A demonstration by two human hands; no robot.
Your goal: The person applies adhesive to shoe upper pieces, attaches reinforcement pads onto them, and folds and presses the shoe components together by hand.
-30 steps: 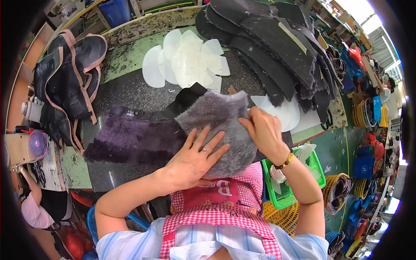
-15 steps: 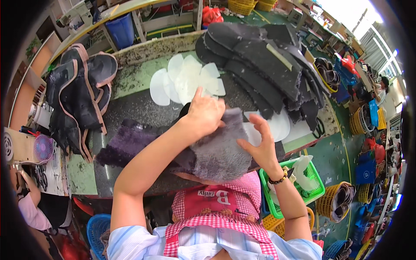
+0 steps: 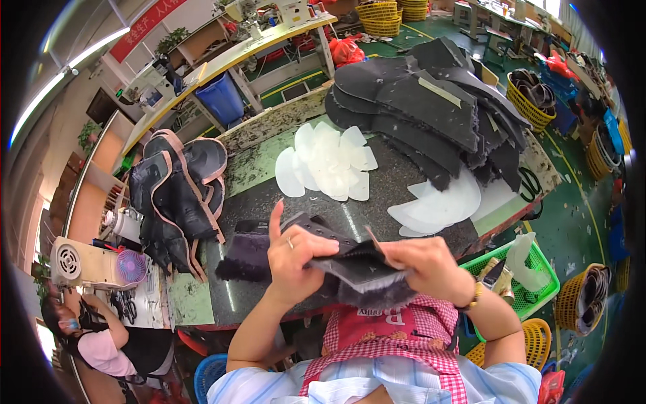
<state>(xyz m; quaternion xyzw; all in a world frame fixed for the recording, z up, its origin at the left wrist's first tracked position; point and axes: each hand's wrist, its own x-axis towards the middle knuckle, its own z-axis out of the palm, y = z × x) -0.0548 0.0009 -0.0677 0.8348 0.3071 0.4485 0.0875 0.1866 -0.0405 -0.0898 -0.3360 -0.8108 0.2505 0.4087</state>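
Note:
In front of my apron, both hands hold a black fur-lined boot upper (image 3: 363,264), its edge folded and fuzzy lining showing below. My left hand (image 3: 294,261) pinches the left edge, with the index finger raised. The right edge is gripped between thumb and fingers of my right hand (image 3: 431,269). Left of my left hand, dark purple-black fur-lined material (image 3: 243,256) lies on the table. Beyond my hands is a pile of thin white curved pieces (image 3: 326,161); more white pieces (image 3: 441,202) lie to its right, partly beneath a stack of black fleecy cut pieces (image 3: 431,108).
Black uppers with pinkish edges (image 3: 178,195) are heaped at the left, near a purple fan (image 3: 132,266) and a seated co-worker (image 3: 111,347). Scissors (image 3: 529,184) lie at the table's right edge. Below it stand a green basket (image 3: 538,289) and a yellow basket (image 3: 582,299).
The grey fur side faced up before; now the upper is turned and folded, its black side showing. My right hand, open earlier, has closed on its edge. The head view has shifted.

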